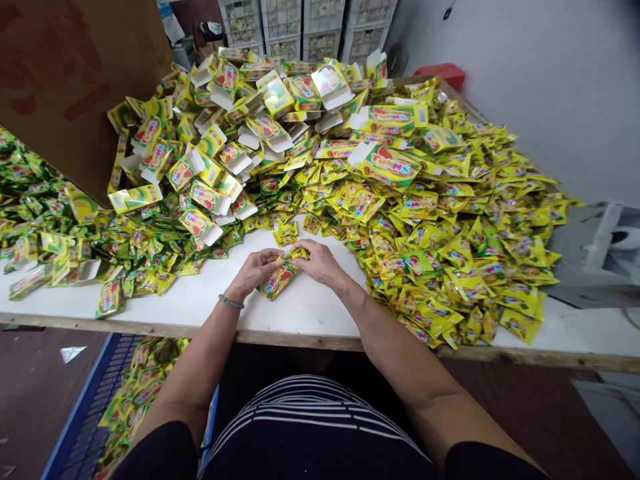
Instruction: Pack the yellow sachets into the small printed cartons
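A small printed candy box (277, 283) lies tilted on the white tabletop (310, 307) between my hands. My left hand (259, 268) is closed on the box's far end, at its flap. Opposite it, my right hand (319, 261) pinches a small yellow packet (299, 253) at the same end of the box. The fingers partly cover the opening, so how far the packet is inside cannot be told. Just beyond the hands, a few loose yellow packets (285, 233) rest on the table.
Open-ended boxes (273, 130) are heaped at the back. Yellow packets (440, 267) spread across the right, green packets (145, 243) across the left. A large carton (75, 80) stands at left. Below the table edge, a blue crate (85, 407) holds filled boxes. White crates (283, 27) stack behind.
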Available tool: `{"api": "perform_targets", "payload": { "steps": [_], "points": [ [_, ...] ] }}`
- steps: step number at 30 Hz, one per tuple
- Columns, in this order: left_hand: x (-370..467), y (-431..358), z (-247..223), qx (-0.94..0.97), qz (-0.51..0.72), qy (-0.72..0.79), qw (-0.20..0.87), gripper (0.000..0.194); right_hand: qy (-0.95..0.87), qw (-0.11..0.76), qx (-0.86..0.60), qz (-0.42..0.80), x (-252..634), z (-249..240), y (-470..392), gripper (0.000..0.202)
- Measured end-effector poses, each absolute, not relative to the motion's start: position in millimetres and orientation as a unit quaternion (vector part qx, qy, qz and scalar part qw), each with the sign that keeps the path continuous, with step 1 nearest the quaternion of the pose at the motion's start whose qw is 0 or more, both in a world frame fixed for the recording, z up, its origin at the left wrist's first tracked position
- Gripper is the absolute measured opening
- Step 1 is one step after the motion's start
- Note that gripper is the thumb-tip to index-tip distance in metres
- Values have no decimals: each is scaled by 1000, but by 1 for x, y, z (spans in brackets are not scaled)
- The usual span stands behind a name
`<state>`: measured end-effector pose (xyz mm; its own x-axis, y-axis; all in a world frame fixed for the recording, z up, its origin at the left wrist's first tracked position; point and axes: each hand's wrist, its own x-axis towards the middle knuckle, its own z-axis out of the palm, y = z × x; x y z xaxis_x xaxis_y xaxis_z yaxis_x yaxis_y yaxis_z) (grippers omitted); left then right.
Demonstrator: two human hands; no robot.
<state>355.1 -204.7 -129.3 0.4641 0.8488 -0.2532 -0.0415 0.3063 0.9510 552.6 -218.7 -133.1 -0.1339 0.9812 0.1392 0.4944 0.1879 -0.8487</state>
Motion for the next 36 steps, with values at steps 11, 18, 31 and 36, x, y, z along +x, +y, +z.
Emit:
{"api": "perform_targets", "payload": {
  "steps": [11,18,31,36],
  "points": [
    [363,-204,-126,504,252,448,694,57,-564,443,-607,341,543,-143,-219,25],
    [358,-206,-133,551,214,446,672,45,-563,452,-608,331,546,-146,-212,25],
    [365,-208,-131,548,298,473,622,46,-672,403,-551,286,550,-133,-220,10],
    [366,-208,-131,518,313,472,641,45,-670,396,-559,285,542,-128,-223,19]
  ]
}}
